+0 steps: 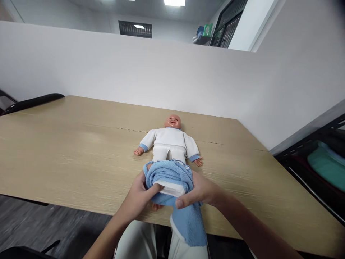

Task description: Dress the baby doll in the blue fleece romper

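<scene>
Half curled, the left hand [139,192] and right hand [202,190] hold bunched, fluffy blue cloth [171,172], and tugging hard could drag the white-dressed plastic doll [170,137] off the tan wooden desk [91,154].

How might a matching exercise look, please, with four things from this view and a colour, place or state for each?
Things:
1. doll
2. blue garment
3. table
4. partition wall

Descriptions:
A. pale wood colour
B. beyond the table's far edge
C. lying face up, in white clothing
D. held by the left hand and right hand

Right pairs: 1-C, 2-D, 3-A, 4-B
</scene>
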The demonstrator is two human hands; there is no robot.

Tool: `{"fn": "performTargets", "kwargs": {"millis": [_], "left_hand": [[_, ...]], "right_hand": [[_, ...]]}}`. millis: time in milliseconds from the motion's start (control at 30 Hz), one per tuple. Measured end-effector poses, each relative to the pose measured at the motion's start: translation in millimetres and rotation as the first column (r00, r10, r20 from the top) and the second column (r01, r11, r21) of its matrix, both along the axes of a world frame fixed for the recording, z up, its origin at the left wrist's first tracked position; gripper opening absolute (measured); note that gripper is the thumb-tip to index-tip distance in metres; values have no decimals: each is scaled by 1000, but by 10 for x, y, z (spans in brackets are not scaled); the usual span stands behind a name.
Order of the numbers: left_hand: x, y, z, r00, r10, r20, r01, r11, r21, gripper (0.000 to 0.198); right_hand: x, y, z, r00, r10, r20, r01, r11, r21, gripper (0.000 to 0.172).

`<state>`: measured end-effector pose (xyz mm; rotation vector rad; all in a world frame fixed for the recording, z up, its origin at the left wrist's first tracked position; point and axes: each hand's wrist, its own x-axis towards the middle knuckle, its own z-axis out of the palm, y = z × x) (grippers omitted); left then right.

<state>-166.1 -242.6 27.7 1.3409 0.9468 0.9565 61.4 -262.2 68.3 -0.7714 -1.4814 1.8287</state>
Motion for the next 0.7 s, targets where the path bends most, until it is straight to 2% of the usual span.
{"fn": "performTargets", "kwargs": {"millis": [100,167,233,300,400,500,600,700], "left_hand": [[36,-30,-5,998,29,-49,-25,997,76,37],[38,-40,-12,996,33,-84,-25,995,97,38],[31,-43,-23,992,49,-114,-35,992,122,43],[23,-42,-44,986,72,-150,-51,988,143,47],[16,-29,-113,970,92,-226,-66,991,120,44],[13,3,-216,962,94,-257,-71,993,98,40],[21,55,-291,970,80,-229,-56,992,109,41],[46,124,-298,978,71,-197,-47,991,127,41]], "right_hand": [[15,-39,-82,975,-179,135,173,983,55,69],[28,-48,-189,913,-322,251,308,947,93,60],[27,-45,-297,841,-420,342,388,908,160,49],[9,-37,-377,781,-486,392,417,873,253,40],[-36,-24,-431,680,-577,452,438,814,381,30],[-78,-9,-447,592,-640,490,436,766,473,32],[-100,22,-471,587,-664,464,420,739,526,41],[-99,78,-514,609,-661,439,408,735,541,48]]}}
